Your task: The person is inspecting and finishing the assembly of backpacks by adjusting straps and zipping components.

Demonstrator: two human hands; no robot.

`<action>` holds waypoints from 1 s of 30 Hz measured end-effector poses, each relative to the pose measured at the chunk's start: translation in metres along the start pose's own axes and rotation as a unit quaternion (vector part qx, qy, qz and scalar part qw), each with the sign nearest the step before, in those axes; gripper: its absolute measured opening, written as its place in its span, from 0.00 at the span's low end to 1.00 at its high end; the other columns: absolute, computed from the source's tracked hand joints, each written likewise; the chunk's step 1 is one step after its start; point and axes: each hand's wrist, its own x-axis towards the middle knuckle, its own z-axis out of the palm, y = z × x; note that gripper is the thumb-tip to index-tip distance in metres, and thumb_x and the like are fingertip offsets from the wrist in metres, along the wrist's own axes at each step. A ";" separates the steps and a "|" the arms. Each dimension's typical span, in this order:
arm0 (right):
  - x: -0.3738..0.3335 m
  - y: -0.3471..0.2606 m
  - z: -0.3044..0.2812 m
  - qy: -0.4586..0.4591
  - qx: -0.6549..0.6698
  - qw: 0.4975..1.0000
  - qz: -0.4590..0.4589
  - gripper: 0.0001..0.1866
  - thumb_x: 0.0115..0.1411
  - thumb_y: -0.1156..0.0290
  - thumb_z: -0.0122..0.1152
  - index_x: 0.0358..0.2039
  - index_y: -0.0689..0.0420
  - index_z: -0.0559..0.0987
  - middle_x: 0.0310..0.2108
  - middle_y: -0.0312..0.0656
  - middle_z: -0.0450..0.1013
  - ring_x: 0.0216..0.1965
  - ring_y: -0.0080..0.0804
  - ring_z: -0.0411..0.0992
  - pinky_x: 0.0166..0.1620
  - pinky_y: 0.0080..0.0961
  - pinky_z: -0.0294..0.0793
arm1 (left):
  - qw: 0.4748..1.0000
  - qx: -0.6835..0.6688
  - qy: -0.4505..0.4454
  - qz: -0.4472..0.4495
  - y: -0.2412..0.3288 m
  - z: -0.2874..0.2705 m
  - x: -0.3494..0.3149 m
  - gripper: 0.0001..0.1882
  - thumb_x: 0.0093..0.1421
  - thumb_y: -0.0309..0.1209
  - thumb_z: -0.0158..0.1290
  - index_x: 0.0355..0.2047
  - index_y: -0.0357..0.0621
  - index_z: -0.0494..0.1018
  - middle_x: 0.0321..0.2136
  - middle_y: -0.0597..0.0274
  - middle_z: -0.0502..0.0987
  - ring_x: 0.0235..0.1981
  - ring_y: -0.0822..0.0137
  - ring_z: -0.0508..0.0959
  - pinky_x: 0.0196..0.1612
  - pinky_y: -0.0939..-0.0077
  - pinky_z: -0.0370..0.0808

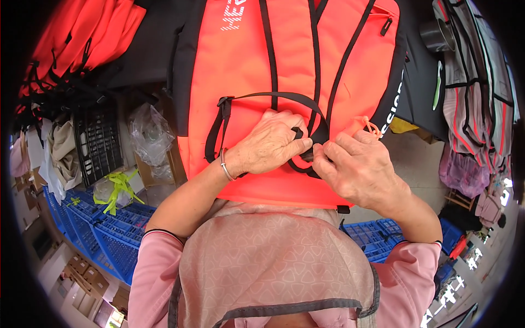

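A bright orange-red backpack [246,60] with black side panels lies in front of me. Its black webbing strap [284,94] loops over the front and runs down to my hands. My left hand [273,143] is closed, pinching the strap between thumb and fingers. Right beside it, my right hand [358,167] is closed too, fingertips on the strap by a small dark piece that is partly hidden. Thin orange loops [373,127] stick out behind the right hand's knuckles; what they belong to is hidden.
More orange-red bags [90,35] are piled at the far left. Grey bags with black trim [465,93] are stacked at the right, near a metal cup [437,35]. Blue plastic crates [117,235] stand low at the left. Clear plastic [150,134] hangs beside the black-covered table [145,60].
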 end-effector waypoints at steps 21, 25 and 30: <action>-0.003 0.018 0.003 -0.017 0.109 0.990 0.083 0.13 0.48 0.62 0.71 0.26 0.55 0.77 0.21 0.34 0.67 0.23 0.32 0.69 0.26 0.31 0.66 | 0.999 -0.022 0.024 0.006 -0.006 0.003 0.002 0.19 0.65 0.43 0.46 0.26 0.39 0.74 0.30 0.58 0.72 0.39 0.58 0.72 0.48 0.62 0.62; -0.004 0.014 0.000 -0.012 0.082 0.994 0.071 0.13 0.47 0.64 0.71 0.28 0.56 0.79 0.21 0.34 0.67 0.23 0.31 0.69 0.27 0.29 0.67 | 1.000 -0.013 0.007 -0.004 -0.005 0.000 0.001 0.18 0.64 0.41 0.47 0.27 0.39 0.73 0.32 0.59 0.72 0.41 0.59 0.71 0.51 0.63 0.61; -0.001 0.006 0.006 -0.010 0.028 0.999 0.018 0.07 0.43 0.69 0.63 0.21 0.55 0.74 0.19 0.34 0.65 0.25 0.27 0.69 0.26 0.26 0.64 | 1.000 -0.018 0.013 0.004 -0.004 0.000 0.003 0.18 0.63 0.41 0.48 0.26 0.38 0.73 0.31 0.57 0.73 0.40 0.58 0.72 0.49 0.63 0.63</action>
